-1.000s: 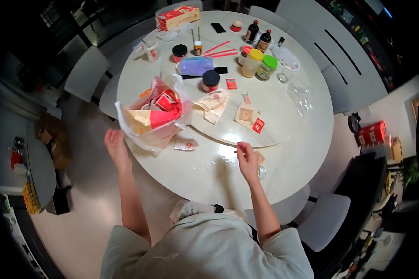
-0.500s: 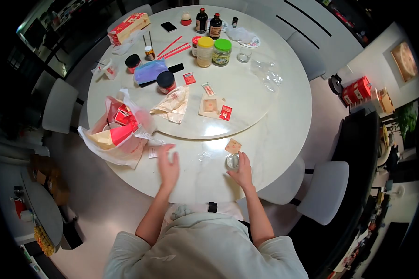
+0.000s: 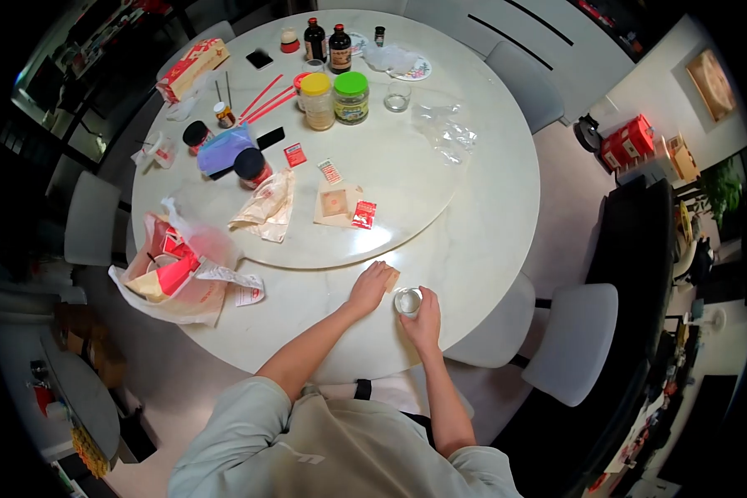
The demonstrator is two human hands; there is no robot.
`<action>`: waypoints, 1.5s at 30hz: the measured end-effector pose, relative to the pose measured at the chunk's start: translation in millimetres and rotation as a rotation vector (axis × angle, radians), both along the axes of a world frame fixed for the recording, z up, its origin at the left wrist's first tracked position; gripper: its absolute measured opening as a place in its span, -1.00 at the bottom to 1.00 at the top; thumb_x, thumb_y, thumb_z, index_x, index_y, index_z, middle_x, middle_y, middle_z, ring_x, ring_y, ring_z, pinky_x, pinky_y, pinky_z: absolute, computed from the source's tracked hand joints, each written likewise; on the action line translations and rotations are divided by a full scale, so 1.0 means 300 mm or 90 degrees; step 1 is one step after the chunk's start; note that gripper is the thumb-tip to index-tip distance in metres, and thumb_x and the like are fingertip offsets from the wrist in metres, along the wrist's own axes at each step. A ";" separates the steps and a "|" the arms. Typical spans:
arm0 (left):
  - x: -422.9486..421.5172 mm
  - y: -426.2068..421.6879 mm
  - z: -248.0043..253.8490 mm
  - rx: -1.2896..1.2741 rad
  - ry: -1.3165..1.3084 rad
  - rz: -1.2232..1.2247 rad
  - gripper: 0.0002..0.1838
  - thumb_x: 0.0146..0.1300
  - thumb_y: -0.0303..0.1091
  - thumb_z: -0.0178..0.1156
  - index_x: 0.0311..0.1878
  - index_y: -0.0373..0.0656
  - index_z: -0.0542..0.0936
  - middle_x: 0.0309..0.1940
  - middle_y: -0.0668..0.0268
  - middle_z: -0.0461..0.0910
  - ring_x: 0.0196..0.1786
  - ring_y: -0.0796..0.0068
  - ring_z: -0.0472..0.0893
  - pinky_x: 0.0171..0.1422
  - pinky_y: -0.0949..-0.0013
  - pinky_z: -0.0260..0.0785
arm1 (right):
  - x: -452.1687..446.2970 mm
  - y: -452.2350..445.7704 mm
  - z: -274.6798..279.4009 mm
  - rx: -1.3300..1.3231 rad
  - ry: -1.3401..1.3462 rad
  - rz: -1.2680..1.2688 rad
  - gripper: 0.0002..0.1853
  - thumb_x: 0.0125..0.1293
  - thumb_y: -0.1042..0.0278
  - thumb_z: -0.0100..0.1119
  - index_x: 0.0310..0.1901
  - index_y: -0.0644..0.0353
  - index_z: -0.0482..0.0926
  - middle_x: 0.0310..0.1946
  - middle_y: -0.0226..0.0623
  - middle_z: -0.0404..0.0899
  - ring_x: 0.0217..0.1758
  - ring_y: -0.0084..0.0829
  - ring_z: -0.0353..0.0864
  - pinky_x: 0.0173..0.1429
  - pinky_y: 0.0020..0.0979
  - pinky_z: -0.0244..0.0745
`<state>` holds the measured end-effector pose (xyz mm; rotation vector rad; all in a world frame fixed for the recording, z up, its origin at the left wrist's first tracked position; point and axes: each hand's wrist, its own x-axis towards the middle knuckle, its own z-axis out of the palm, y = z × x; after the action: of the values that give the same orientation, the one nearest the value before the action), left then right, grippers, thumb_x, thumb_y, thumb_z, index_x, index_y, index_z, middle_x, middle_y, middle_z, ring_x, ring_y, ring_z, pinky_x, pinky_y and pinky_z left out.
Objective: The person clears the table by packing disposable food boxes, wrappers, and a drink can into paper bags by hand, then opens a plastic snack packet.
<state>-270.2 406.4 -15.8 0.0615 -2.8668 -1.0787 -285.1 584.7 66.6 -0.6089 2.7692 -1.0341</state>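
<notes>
My right hand (image 3: pixel 424 321) is wrapped around a small clear glass (image 3: pixel 407 302) near the front edge of the table. Just left of it, my left hand (image 3: pixel 368 290) reaches across with its fingers together on a small brown paper square (image 3: pixel 393 280). Part of that paper lies under the fingers, so its left side is hidden. The glass stands upright, close to the paper but apart from it.
A plastic bag (image 3: pixel 178 286) of food packaging sits at the left. The raised round turntable (image 3: pixel 407 183) carries a green-lidded jar (image 3: pixel 351 98), a yellow-lidded jar (image 3: pixel 316 101), a dark-lidded jar (image 3: pixel 252 168), crumpled paper (image 3: pixel 267 206) and a red packet (image 3: pixel 363 215). Chairs surround the table.
My left hand has moved right, from beside the bag to the brown paper square. My right hand has closed around the glass and shifted it slightly right. The view has turned.
</notes>
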 end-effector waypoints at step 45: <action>-0.929 -0.173 0.235 0.664 -0.067 0.279 -0.67 0.29 -0.22 0.14 0.02 -0.23 0.60 0.44 -0.07 0.00 0.53 0.26 -0.08 0.46 0.30 -0.13 | -1.191 -0.023 -0.114 0.038 0.012 0.016 -0.27 0.12 0.38 0.24 0.31 0.33 0.17 0.39 0.08 0.04 0.47 -0.02 0.01 0.47 -0.22 0.05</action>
<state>-548.9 354.5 54.6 0.7537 -1.8643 -2.2836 -642.5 577.7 32.4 -0.6462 2.7899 -0.9430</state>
